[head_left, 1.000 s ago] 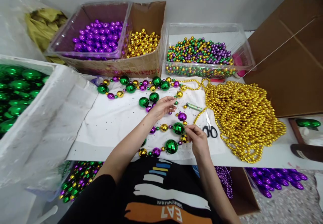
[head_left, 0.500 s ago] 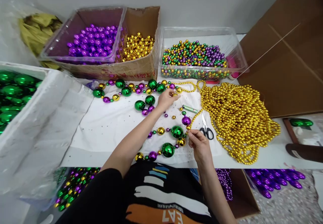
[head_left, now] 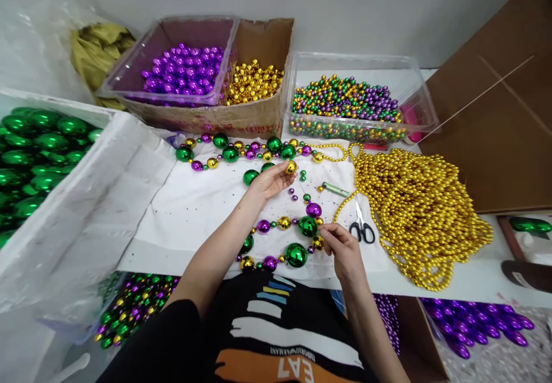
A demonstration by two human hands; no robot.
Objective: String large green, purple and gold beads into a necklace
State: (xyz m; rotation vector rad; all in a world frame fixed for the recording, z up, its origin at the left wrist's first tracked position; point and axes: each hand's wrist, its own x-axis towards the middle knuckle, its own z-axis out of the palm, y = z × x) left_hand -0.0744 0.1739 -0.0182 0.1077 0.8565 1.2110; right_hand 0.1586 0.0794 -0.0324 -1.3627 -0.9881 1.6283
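Observation:
My left hand (head_left: 272, 182), palm turned up, pinches a round gold bead (head_left: 291, 167) above the white cloth (head_left: 172, 210). Close by its fingers lie small loose green beads (head_left: 303, 176) and small purple beads (head_left: 293, 194). My right hand (head_left: 342, 248) has thumb and finger pinched on the end of a bead strand (head_left: 307, 226) of large green, purple and gold beads; the exact spot gripped is hidden. A thin thread rises from this strand toward my left hand. Partly behind my left hand sit large green beads (head_left: 250, 177). Scissors (head_left: 361, 228) rest beside my right hand.
A pile of gold bead chains (head_left: 422, 216) covers the right side. A finished-looking bead strand (head_left: 230, 153) lies along the back. Behind it stand a cardboard box (head_left: 194, 119) and a clear bin (head_left: 357, 127) of beads. A green lighter (head_left: 335, 190) lies mid-cloth; a white box (head_left: 99, 199) stands left.
My left hand has drawn back left and toward me, turning its palm up with the gold bead showing in its fingers. My right hand stays pinched at the strand. The view has shifted slightly.

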